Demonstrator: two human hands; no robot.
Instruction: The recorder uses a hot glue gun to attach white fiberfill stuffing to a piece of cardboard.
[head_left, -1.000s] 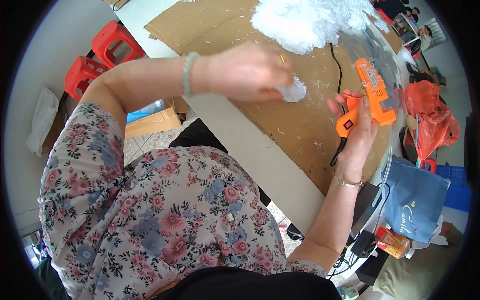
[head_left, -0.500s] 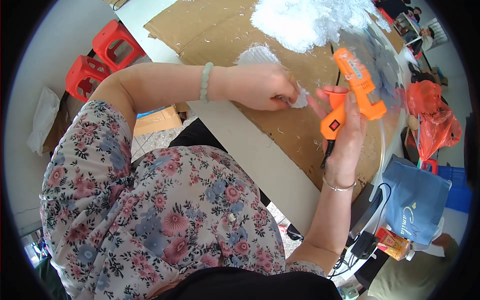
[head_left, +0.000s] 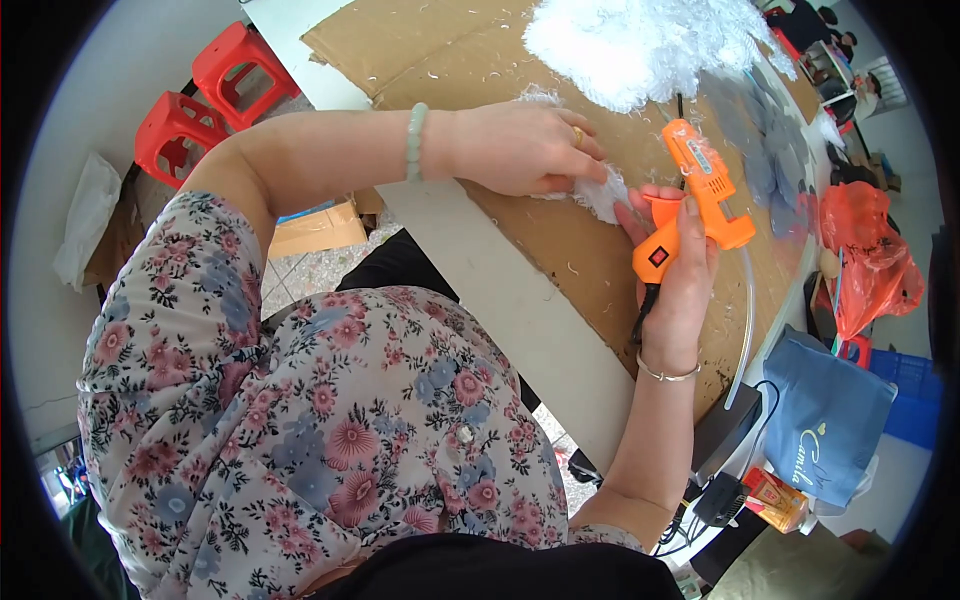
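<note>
Grip: right hand (head_left: 688, 280) wrapped round orange glue gun (head_left: 714, 196); left hand (head_left: 530, 147) pinching white fringe tuft (head_left: 607, 196).
Tuft at gun's nine o'clock; judged mid-work; white pile (head_left: 640, 50), frame's one o'clock, done or waiting unclear.

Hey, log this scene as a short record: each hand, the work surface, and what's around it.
Left hand: touching a small white fluffy piece; grip unclear
Right hand: holding an orange glue gun
Work surface: cardboard on a white table
Far side: white fluffy pile
Right side: red plastic bag, blue bag
Left side: two red stools
</note>
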